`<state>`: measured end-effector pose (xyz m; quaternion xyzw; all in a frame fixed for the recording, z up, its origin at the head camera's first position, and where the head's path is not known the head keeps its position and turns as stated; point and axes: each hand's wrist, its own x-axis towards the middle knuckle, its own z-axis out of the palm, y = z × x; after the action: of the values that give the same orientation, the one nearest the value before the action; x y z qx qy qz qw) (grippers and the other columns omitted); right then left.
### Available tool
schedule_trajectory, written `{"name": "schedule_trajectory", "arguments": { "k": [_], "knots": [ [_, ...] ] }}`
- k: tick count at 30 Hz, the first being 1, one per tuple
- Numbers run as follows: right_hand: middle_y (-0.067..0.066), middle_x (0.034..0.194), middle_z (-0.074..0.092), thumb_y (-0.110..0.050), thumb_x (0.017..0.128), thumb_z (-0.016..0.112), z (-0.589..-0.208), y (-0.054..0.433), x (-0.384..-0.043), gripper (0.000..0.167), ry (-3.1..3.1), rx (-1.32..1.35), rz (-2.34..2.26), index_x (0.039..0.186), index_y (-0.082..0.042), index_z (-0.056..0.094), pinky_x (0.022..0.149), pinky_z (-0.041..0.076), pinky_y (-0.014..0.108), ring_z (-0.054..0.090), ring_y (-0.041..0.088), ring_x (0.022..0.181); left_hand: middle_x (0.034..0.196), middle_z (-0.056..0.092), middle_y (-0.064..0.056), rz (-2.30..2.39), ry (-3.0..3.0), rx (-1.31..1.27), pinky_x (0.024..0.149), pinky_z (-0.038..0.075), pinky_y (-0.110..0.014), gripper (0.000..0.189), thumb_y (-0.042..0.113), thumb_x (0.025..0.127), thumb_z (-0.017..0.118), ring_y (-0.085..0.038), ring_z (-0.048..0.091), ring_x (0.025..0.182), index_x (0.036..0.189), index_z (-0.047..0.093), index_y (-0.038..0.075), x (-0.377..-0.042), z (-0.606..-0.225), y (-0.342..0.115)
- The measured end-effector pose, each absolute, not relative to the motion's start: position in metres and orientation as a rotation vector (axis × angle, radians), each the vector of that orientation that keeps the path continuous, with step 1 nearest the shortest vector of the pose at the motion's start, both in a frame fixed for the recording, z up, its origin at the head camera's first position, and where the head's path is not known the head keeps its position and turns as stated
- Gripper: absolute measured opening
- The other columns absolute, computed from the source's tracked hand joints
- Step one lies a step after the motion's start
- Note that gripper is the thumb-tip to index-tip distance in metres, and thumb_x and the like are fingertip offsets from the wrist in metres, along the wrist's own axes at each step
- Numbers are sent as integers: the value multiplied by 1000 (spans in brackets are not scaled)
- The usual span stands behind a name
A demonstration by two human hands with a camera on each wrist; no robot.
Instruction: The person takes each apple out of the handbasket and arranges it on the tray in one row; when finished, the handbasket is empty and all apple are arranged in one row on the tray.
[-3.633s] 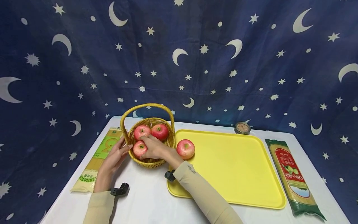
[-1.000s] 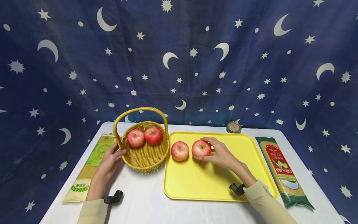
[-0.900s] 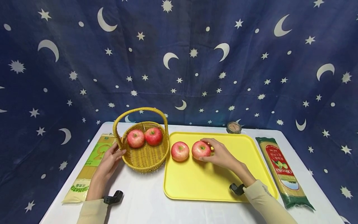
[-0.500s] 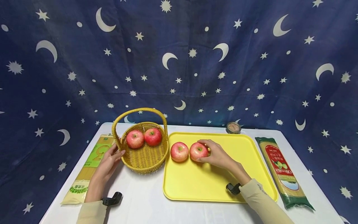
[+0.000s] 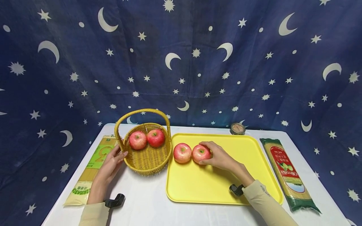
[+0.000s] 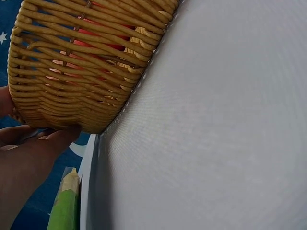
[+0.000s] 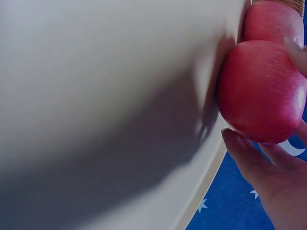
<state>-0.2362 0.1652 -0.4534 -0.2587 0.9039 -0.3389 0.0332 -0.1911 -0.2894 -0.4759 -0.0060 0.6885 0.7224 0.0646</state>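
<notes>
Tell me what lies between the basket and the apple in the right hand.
Another apple, on the yellow tray; the head view shows it between the basket and the held apple.

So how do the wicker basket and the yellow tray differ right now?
Shape: the wicker basket is round and deep with an arched handle; the yellow tray is flat and rectangular, with no handle.
Surface: the basket is woven, the tray smooth.
Contact: the left hand holds the basket's side, while no hand grips the tray.
Shared: both sit on the white table, and each bears two apples.
</notes>
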Motion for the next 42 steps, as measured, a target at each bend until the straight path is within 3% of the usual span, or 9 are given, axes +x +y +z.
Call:
{"name": "schedule_trajectory", "arguments": {
  "k": [9,16,23,27,33,38,42],
  "knots": [
    [15,141,59,-27,82,86,-442,162,-239,72,2817,-862,-963,143,-5,56,111,48,55,56,34,130,173,4,-16,2185,2077,0,127,20,-41,77,10,107,48,-35,14,157,165,-2,6,-191,-476,-289],
    [15,144,59,-24,86,83,-427,147,-244,62,2849,-952,-966,141,-7,60,113,45,57,55,36,133,173,3,-16,2175,2091,3,126,23,-37,77,11,107,48,-35,14,157,166,-2,7,-190,-476,-291],
    [11,136,65,-16,85,84,-416,115,-247,52,2825,-1042,-1095,133,-8,66,108,51,52,61,31,125,173,5,-18,2178,2093,-3,120,33,-25,76,10,107,47,-36,16,156,165,-2,5,-190,-477,-292],
    [12,131,68,-13,88,80,-412,95,-246,44,2756,-1069,-1187,130,-7,68,103,54,52,63,31,117,173,5,-18,2187,2084,-13,124,28,-32,76,8,106,48,-36,16,156,165,0,5,-191,-477,-290],
    [13,127,71,-15,91,77,-410,65,-248,37,2645,-1113,-1213,127,-6,70,104,55,46,64,32,121,173,6,-18,2187,2084,-4,125,25,-35,76,8,106,47,-35,16,156,165,0,5,-192,-478,-289],
    [9,130,69,-20,92,76,-409,40,-252,38,2514,-1094,-1208,127,-8,71,106,54,47,61,35,126,172,5,-18,2188,2079,8,125,24,-37,76,8,107,47,-36,17,156,165,-2,5,-192,-478,-290],
    [3,137,67,-25,92,75,-410,21,-257,44,2484,-1112,-1146,133,-11,68,115,45,42,57,25,133,172,5,-18,2186,2081,4,125,24,-36,76,8,107,47,-36,17,156,165,-1,4,-192,-479,-291]
  ]
}}
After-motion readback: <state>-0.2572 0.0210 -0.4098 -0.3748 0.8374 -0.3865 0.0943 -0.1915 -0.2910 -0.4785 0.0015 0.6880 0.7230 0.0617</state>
